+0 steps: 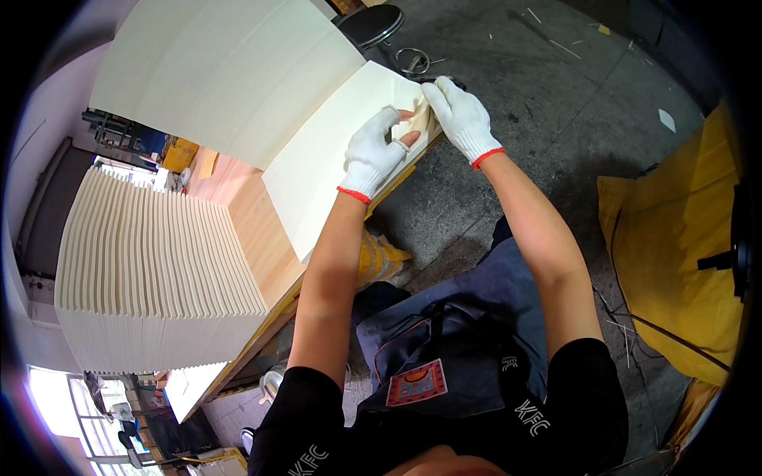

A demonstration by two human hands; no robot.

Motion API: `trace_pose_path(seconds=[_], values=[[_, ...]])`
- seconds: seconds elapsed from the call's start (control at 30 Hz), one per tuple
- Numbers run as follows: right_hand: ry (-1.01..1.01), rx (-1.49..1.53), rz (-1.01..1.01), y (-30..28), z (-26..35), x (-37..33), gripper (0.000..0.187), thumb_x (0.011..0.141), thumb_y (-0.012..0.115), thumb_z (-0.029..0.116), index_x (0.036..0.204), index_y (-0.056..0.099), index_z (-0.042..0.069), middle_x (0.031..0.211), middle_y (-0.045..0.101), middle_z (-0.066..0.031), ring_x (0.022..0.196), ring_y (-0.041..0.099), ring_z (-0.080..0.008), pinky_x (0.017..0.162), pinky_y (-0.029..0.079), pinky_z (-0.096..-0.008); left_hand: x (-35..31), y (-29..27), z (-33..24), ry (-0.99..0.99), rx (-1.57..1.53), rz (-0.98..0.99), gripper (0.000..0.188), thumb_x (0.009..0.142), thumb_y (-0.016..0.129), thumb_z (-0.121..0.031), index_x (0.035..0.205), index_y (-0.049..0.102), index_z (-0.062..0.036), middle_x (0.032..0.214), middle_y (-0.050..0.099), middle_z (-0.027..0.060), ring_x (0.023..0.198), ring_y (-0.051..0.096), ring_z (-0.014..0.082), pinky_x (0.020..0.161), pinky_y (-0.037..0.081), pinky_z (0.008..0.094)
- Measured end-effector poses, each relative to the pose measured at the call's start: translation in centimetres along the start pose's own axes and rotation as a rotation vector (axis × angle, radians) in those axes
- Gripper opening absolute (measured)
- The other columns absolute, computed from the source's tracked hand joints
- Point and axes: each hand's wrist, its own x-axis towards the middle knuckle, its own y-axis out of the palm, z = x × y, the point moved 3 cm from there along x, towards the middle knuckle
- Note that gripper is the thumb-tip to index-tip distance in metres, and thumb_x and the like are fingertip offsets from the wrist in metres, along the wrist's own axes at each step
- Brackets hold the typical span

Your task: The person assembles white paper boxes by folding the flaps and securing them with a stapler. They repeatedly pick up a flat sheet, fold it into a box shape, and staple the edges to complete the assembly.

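Working at the far right end of a pale panel, both hands gloved. Largest first: wooden workbench (268, 230) along the left, bare grain showing between its loads. On it, a broad pale block (226, 75) with faint lines across its face; nearer the wearer, a stack of thin boards (159, 246), edges fanned in a ribbed row. Yellow cover (675, 262) far right, well apart from the bench. Pale panel (305, 178) flat on the bench, just beside the block, long axis running from near left to far right. Black round stool (371, 26) beyond the panel's far corner.

Left hand (375, 152) over the panel, bare thumb and finger spread, a gap between them. Right hand (460, 119) at the panel's outer corner, fingers reaching forward; thumb hidden, cannot tell whether it grips anything.

Smallest: a pale tan piece (423, 119), perhaps a strip or scrap, at the panel's right end between the hands. Key relation: it lies right of the left fingertips and just left of the right hand, the nearer of the two; its long axis seems to run away from the wearer.

Count: one bench, one block, one ribbed stack (layers too many to count), one cover, one panel, one stool, two hands, one tan piece.
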Motion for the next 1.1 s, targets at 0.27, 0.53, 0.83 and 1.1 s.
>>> trace_pose_path(seconds=[0.27,0.53,0.83,1.1], values=[[0.068,0.032,0.078,-1.2,1.1,-0.4,0.048,0.1,0.041,0.053,0.107,0.061,0.011,0.094,0.068,-0.0206,0.089,0.066,-0.041,0.076,0.048,-0.049,-0.2,0.1,0.2,0.027,-0.112,-0.092,0.031,0.093,0.064,-0.022,0.122,0.068,-0.0125,0.112,0.07,0.0143,0.105,0.066,0.0275,0.092,0.049,0.035],[0.013,0.025,-0.014,-0.1,0.3,-0.2,0.048,0.101,0.04,0.052,0.105,0.059,0.009,0.094,0.069,-0.0216,0.089,0.066,-0.0415,0.077,0.048,-0.0499,0.0,0.1,0.3,0.054,0.084,-0.015,0.031,0.089,0.07,-0.031,0.117,0.069,-0.0166,0.104,0.07,0.0109,0.092,0.067,0.0279,0.083,0.051,0.0369],[0.041,0.056,0.011,-0.5,0.7,-0.3,0.05,0.1,0.04,0.054,0.104,0.06,0.008,0.09,0.069,-0.0219,0.088,0.066,-0.0415,0.076,0.048,-0.05,-0.1,-0.3,-0.2,0.022,0.009,0.03,0.033,0.093,0.065,-0.023,0.124,0.068,-0.0135,0.115,0.069,0.0152,0.109,0.064,0.0262,0.097,0.048,0.0345],[0.04,0.052,-0.008,-0.5,0.5,-0.3,0.051,0.1,0.04,0.056,0.103,0.059,0.008,0.089,0.069,-0.0225,0.087,0.066,-0.0423,0.077,0.048,-0.0514,0.1,0.2,0.7,0.145,-0.031,-0.051,0.029,0.095,0.058,-0.022,0.122,0.066,-0.0147,0.109,0.068,0.0121,0.103,0.066,0.0319,0.091,0.05,0.0384]])
